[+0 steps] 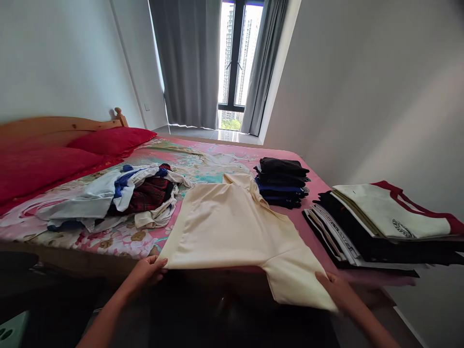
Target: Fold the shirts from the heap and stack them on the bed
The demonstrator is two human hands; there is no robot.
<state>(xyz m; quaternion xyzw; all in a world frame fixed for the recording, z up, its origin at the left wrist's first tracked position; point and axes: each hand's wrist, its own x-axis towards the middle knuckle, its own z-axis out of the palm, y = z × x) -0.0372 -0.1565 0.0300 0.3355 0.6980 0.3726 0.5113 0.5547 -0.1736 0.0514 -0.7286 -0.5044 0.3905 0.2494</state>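
A cream T-shirt (232, 227) lies spread sideways over the near edge of the bed, its collar to the right and its hem to the left. My left hand (150, 270) pinches the near corner of the hem. At the other side, my right hand (333, 287) grips the near sleeve, which hangs past the bed's edge. The far sleeve rests on the bed, partly folded. Some fingers of both hands are hidden by the cloth.
Left of the shirt is a loose heap of clothes (134, 193). A dark folded stack (281, 183) stands behind the collar. Larger folded shirts (384, 222) are piled at the right edge. Red pillows (112, 140) lie by the wooden headboard (58, 128).
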